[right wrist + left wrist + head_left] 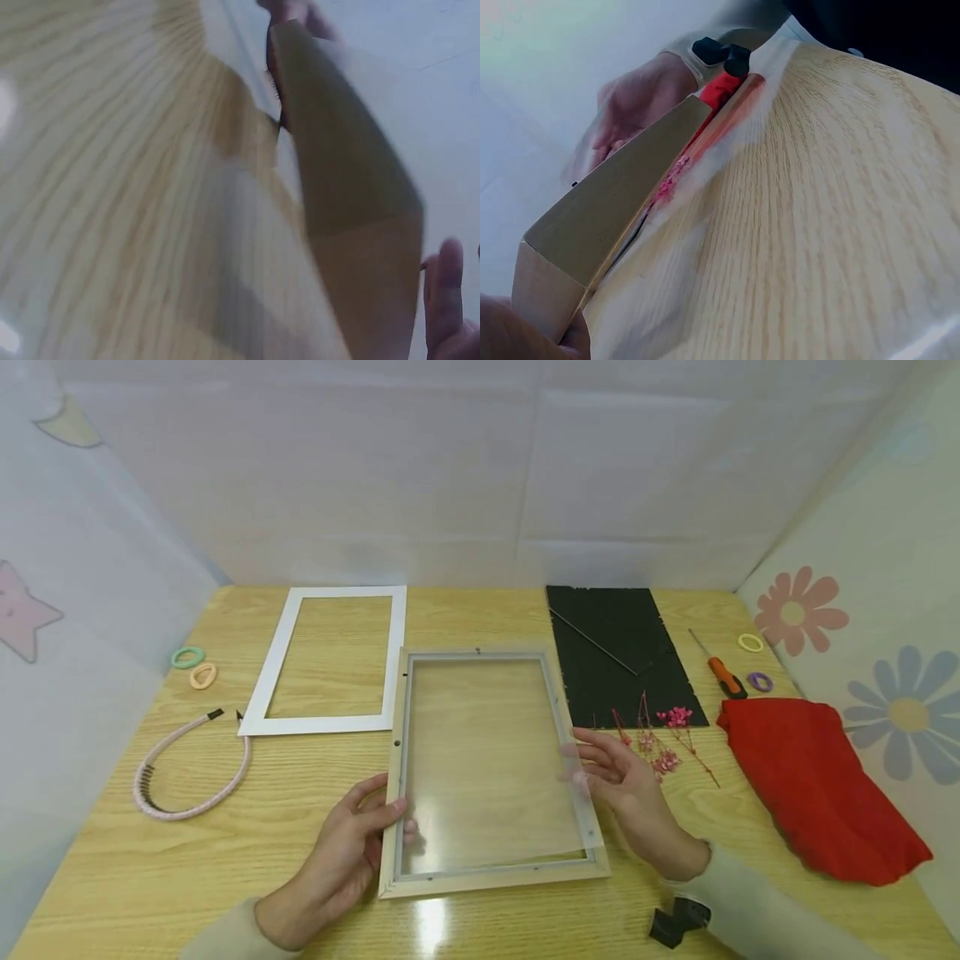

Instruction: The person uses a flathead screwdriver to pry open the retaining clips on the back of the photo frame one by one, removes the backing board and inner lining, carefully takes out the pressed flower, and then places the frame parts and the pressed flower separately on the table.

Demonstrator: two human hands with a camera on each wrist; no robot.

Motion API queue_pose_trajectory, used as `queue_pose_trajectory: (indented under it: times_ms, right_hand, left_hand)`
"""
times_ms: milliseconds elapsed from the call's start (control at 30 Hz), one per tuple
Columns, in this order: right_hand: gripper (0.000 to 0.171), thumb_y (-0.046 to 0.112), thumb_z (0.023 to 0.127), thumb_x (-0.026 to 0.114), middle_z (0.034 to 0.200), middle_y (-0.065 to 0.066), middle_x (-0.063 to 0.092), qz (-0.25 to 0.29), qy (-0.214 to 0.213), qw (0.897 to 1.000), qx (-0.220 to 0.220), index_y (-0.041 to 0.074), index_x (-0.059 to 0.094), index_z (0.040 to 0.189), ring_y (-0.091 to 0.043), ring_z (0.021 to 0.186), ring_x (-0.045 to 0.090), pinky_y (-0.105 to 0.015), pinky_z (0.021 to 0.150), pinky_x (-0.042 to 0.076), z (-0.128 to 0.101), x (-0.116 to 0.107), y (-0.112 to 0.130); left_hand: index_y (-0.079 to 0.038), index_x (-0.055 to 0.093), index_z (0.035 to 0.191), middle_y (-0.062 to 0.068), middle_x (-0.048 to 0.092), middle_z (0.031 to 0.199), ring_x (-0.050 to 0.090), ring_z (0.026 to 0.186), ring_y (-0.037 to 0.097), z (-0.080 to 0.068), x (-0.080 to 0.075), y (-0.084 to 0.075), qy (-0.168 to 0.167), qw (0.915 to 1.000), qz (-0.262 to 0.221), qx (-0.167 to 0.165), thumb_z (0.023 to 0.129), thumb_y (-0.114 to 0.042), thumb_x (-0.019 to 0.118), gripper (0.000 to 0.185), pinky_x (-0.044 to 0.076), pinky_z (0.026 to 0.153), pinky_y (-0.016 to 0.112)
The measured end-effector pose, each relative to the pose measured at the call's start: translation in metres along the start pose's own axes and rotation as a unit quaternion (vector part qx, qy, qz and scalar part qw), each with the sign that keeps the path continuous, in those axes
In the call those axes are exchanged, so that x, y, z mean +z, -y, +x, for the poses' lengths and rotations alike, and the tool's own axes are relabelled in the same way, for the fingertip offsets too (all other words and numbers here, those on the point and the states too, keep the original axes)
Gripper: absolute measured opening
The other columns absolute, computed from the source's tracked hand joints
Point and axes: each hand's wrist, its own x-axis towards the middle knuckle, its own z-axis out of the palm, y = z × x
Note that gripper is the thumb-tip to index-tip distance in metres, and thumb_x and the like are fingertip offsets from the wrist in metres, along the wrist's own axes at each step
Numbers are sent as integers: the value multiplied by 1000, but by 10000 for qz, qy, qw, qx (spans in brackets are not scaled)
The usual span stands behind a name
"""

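Note:
In the head view a light wooden picture frame (495, 883) is held slightly above the table, its inner ledge facing up. My left hand (341, 847) grips its left side, thumb on top. A clear plastic sheet (487, 760) lies over the opening, its right part overlapping the frame's right side. My right hand (637, 797) pinches the sheet's right edge between thumb and fingers. Both wrist views show the frame's outer side, as a tilted wooden edge (622, 187) in the left one and a blurred wooden edge (352, 165) in the right one.
Behind lie a white mat border (322, 724) and a black backing board (607, 643) with a thin rod on it. Pink dried flowers (663, 760), an orange screwdriver (723, 677) and red cloth (817, 785) are on the right. A headband (168, 814) and hair ties (202, 675) lie left.

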Motion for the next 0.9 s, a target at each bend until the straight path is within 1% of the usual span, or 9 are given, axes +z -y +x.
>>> queue_pose_trajectory:
  times_ms: [67, 167, 267, 400, 533, 633, 700, 833, 900]
  right_hand:
    - [49, 0, 103, 47, 136, 3, 65, 911, 566, 9942, 6, 6, 39, 151, -13, 116, 70, -17, 86, 60, 2, -2, 0]
    - [49, -1, 106, 31, 141, -5, 60, 2236, 1329, 9654, 162, 12, 33, 153, -23, 122, 69, -23, 83, 63, 7, -4, -1]
    - [48, 1, 107, 26, 135, -6, 58, 2625, 1580, 9515, 285, 11, 27, 154, -27, 121, 68, -27, 91, 62, 14, -4, -3]
    - [45, 4, 107, 38, 125, -3, 57, 2074, 1195, 9692, 583, 16, 31, 150, -23, 114, 71, -25, 100, 56, 24, 0, -6]
    - [48, 8, 105, 52, 125, 0, 63, 1367, 621, 9837, 985, 15, 31, 148, -17, 108, 74, -24, 98, 57, 32, 5, -7]
    - [55, 6, 103, 55, 120, 4, 70, 960, 194, 9879, 1205, 7, 31, 151, -13, 103, 73, -25, 93, 59, 35, 8, -8]
    - [56, 3, 102, 54, 116, 5, 72, 873, 5, 9875, 1311, 3, 31, 153, -12, 103, 73, -26, 90, 61, 37, 9, -8]
    - [53, -1, 102, 51, 120, -2, 73, 993, -140, 9849, 1412, 0, 33, 153, -15, 104, 75, -29, 85, 64, 37, 9, -8]
    - [52, -1, 103, 51, 122, -5, 73, 1117, -169, 9834, 1417, -1, 33, 152, -17, 104, 75, -30, 83, 65, 37, 8, -8]
  left_hand:
    - [-12, 18, 155, 7, 54, 131, 68, 79, 6, 0, 0, 1, 21, 10000, 21, 1, 100, -8, 58, 68, 62, 89, 31]
    - [-12, 18, 154, 7, 53, 130, 68, 80, 7, 0, 1, 1, 28, 10000, 64, 22, 100, -8, 58, 68, 62, 91, 33]
    - [-12, 19, 154, 7, 54, 128, 68, 80, 8, 0, 1, 2, -5, 9999, 137, 93, 99, -7, 59, 67, 61, 93, 35]
    - [-11, 23, 152, 4, 59, 123, 69, 82, 11, 1, 1, 3, -211, 9985, 431, 266, 99, -8, 61, 65, 60, 92, 35]
    - [-6, 29, 149, 8, 61, 124, 71, 88, 15, 3, -1, 4, -397, 9918, 1112, 495, 98, -10, 63, 61, 59, 90, 31]
    - [-1, 39, 144, 17, 63, 124, 71, 92, 16, 3, -4, 2, -462, 9743, 2079, 732, 95, -12, 69, 59, 60, 85, 26]
    - [2, 46, 140, 20, 65, 123, 70, 93, 16, 3, -6, 0, -501, 9520, 2875, 928, 92, -14, 73, 58, 60, 80, 23]
    - [-1, 57, 133, 14, 71, 118, 68, 87, 13, 2, -8, -5, -764, 8970, 4196, 1158, 86, -25, 80, 57, 57, 70, 20]
    - [-3, 59, 132, 11, 70, 118, 68, 79, 13, 1, -8, -7, -810, 8873, 4391, 1157, 84, -27, 81, 58, 57, 63, 23]
